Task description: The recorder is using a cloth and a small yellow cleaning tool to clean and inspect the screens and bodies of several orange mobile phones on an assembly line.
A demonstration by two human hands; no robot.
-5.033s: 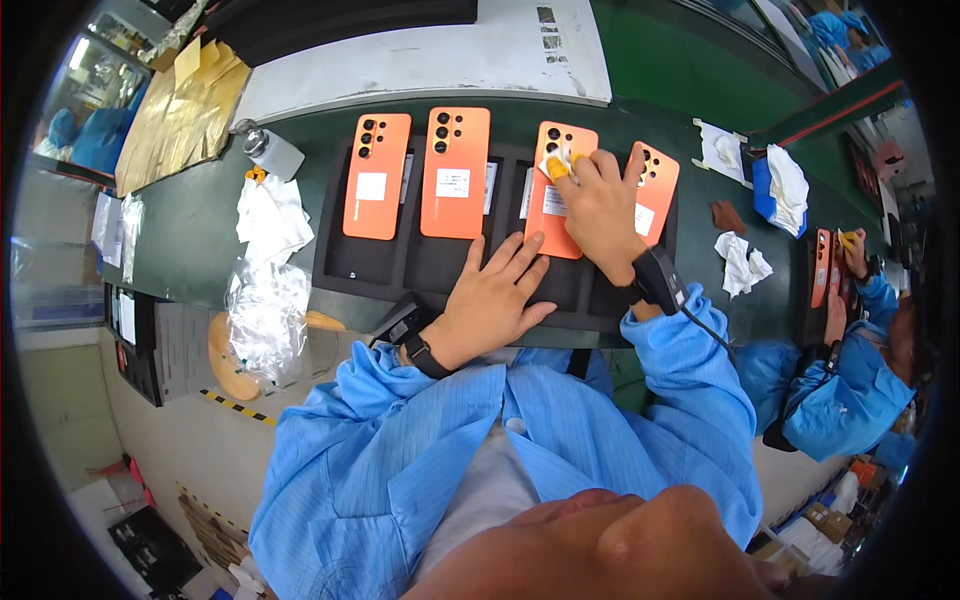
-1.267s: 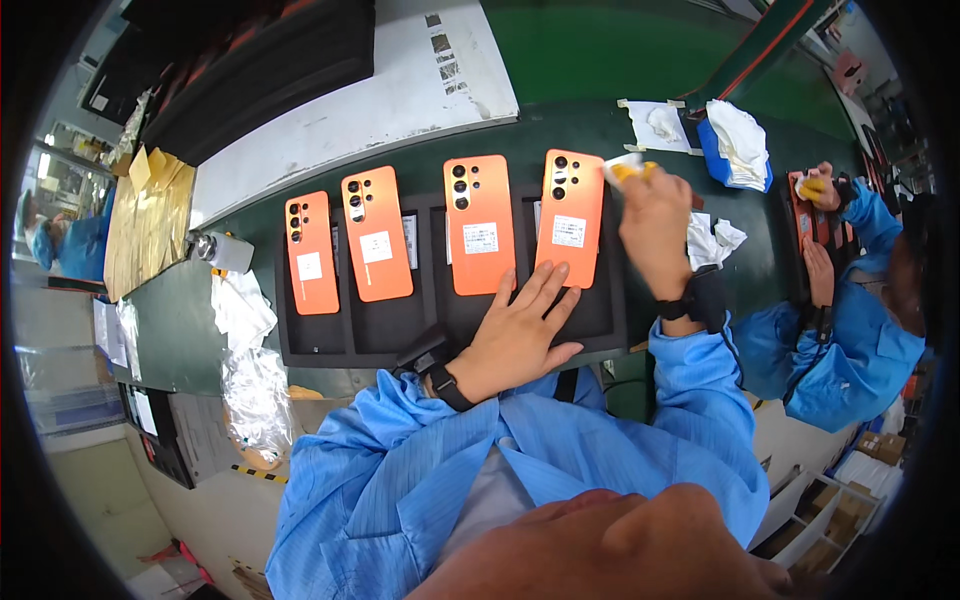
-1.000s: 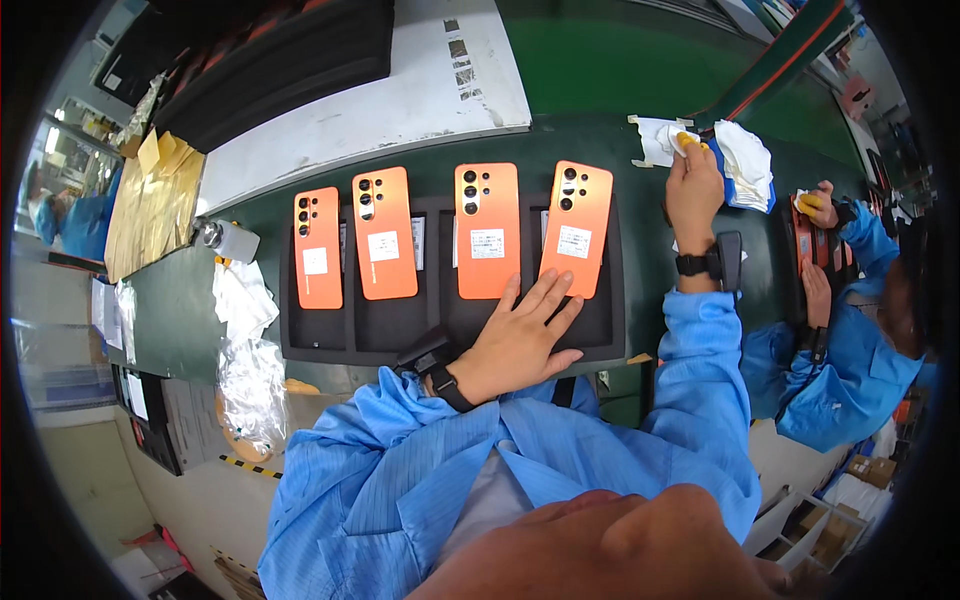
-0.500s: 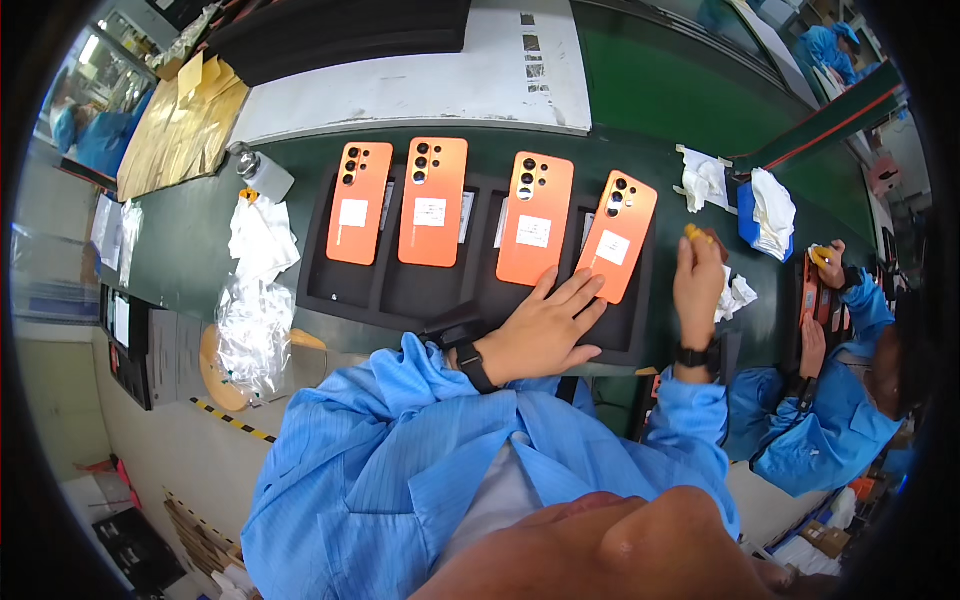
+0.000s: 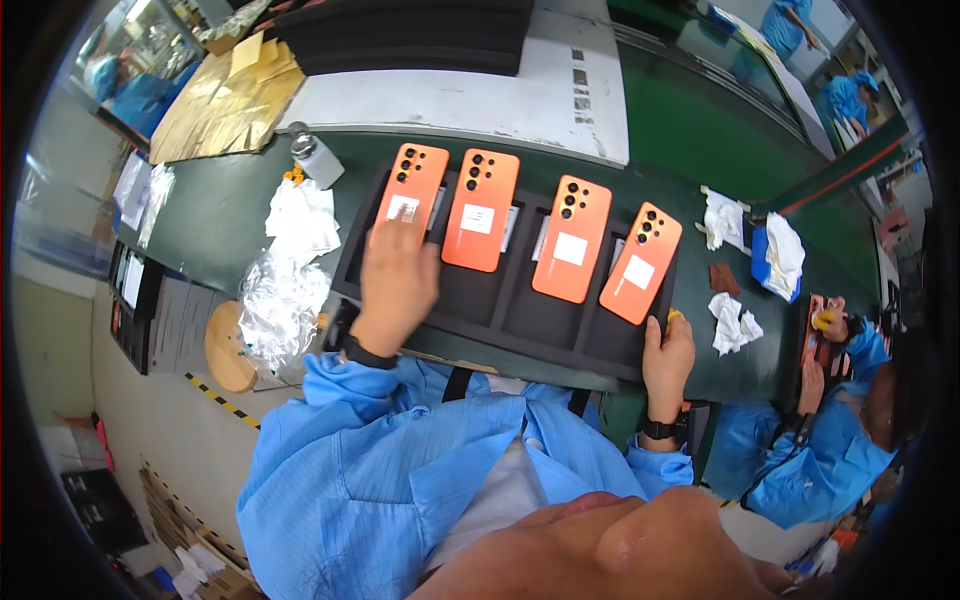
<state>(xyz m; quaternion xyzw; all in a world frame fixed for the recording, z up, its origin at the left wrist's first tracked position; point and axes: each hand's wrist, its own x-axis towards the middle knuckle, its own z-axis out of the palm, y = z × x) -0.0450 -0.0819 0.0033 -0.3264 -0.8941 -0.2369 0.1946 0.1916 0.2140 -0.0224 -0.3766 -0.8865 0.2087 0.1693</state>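
The left hand's [image 5: 398, 290] grip is blurred; its fingers overlap the lower part of the first phone [image 5: 418, 180], at the left end of the row. I cannot tell whether they press, pinch or merely pass over it. Half a second ago this hand lay flat at the bottom edge of the fourth phone [image 5: 628, 298], at the right end, so the work appears to have shifted to the other end.

The right hand [image 5: 668, 365] is at the right edge of the tray [image 5: 455, 305]; whether its grip closes on that edge is hidden. Yellow covers [image 5: 674, 316] show at its fingertips. The white wipe it held just over a second ago no longer shows in it, which suggests wiping has paused.

Between the hands, the second phone [image 5: 470, 245] and third phone [image 5: 560, 285] are untouched. All four lie apart, camera side up, across the black tray, each with a white label. The fourth leans clockwise, more than in the view a second ago.

Farther out on the green desk [image 5: 200, 220] are a bottle [image 5: 318, 160] and white cloths [image 5: 303, 222] to the left, a brown cloth [image 5: 724, 279] and blue bin [image 5: 767, 270] to the right.
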